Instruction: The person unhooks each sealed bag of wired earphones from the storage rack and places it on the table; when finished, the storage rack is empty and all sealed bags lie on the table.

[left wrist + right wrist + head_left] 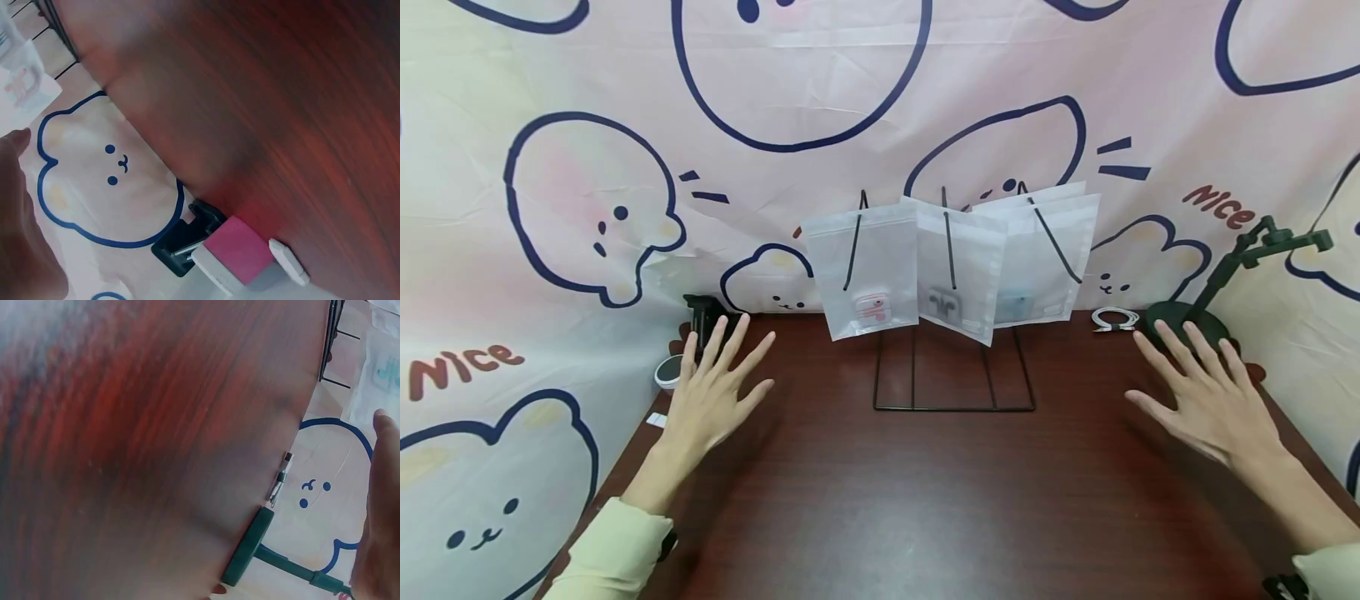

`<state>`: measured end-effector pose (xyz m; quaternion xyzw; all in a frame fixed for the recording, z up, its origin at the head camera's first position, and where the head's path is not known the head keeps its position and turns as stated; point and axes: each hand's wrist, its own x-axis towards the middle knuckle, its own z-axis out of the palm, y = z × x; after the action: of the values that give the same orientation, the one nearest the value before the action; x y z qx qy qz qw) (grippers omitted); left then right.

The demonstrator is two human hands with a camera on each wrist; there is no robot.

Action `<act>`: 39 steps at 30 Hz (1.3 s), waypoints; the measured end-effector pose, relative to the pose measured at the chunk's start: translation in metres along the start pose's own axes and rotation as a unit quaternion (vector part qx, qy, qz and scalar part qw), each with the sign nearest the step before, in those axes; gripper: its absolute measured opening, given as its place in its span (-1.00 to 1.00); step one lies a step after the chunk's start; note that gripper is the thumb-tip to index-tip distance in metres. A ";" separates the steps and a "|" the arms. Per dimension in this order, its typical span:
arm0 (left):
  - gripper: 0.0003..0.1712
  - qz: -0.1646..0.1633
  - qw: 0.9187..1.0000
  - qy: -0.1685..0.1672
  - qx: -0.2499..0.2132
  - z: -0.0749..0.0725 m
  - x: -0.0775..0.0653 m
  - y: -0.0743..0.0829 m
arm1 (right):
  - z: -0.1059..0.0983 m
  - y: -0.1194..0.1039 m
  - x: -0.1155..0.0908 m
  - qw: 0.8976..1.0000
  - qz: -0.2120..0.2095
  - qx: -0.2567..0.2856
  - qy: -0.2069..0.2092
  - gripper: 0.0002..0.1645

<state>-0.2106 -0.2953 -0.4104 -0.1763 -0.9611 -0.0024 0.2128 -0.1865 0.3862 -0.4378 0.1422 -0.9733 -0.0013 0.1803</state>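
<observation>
My left hand [711,404] is held over the left side of the table with its fingers spread, holding nothing. Behind its fingertips stands a black holder [703,312], partly covered by the hand. My right hand [1213,408] is likewise spread and holds nothing, over the table's right side, overlapping the round base of a dark green stand [1172,317]. Between the hands, a black wire rack [955,409] carries several translucent zip bags on its prongs. The left bag [865,250] shows a red-and-white item, the middle bag [962,258] grey earphones, the right bag [1037,258] something pale blue.
A coiled white cable [1112,328] lies left of the green stand. In the left wrist view, a pink-sided box [240,250] and a small white block [289,262] sit by the table edge. A cartoon-printed cloth [805,183] hangs behind the brown table [925,492].
</observation>
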 end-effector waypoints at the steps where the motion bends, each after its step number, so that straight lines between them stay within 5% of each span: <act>1: -0.15 -0.007 1.000 -0.005 -0.017 -0.001 0.000 0.001 | 0.001 0.000 -0.001 1.000 0.006 0.018 -0.005 0.11; 4: -0.17 -0.027 0.996 -0.011 -0.087 -0.003 0.003 0.002 | 0.006 0.001 -0.001 0.995 0.021 0.101 -0.017 0.00; 7: -0.19 -0.043 0.982 -0.009 -0.183 -0.007 0.008 0.003 | 0.012 0.001 0.001 0.975 0.029 0.217 -0.038 -0.11; 12: -0.18 -0.085 0.946 -0.018 -0.313 -0.016 0.018 0.007 | 0.018 -0.005 0.009 0.907 0.052 0.399 -0.120 -0.15; 16: -0.16 -0.109 0.933 -0.019 -0.342 -0.024 0.028 0.010 | 0.021 -0.017 0.018 0.854 0.085 0.480 -0.181 -0.19; 19: -0.16 -0.114 0.925 -0.011 -0.363 -0.030 0.036 0.012 | 0.025 -0.028 0.026 0.832 0.091 0.512 -0.194 -0.24; 25: -0.16 -0.119 0.886 -0.015 -0.449 -0.039 0.050 0.017 | 0.038 -0.047 0.042 0.820 0.073 0.544 -0.164 -0.29; 33: -0.20 -0.105 0.856 -0.011 -0.506 -0.046 0.070 0.025 | 0.055 -0.068 0.059 0.801 0.105 0.567 -0.160 -0.19; 39: -0.21 -0.108 0.829 -0.016 -0.548 -0.048 0.091 0.028 | 0.067 -0.082 0.070 0.814 0.121 0.548 -0.148 -0.20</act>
<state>-0.2583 -0.2424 -0.3316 -0.1593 -0.8179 -0.5491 0.0645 -0.2495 0.2853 -0.4801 0.0965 -0.8371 0.5332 -0.0753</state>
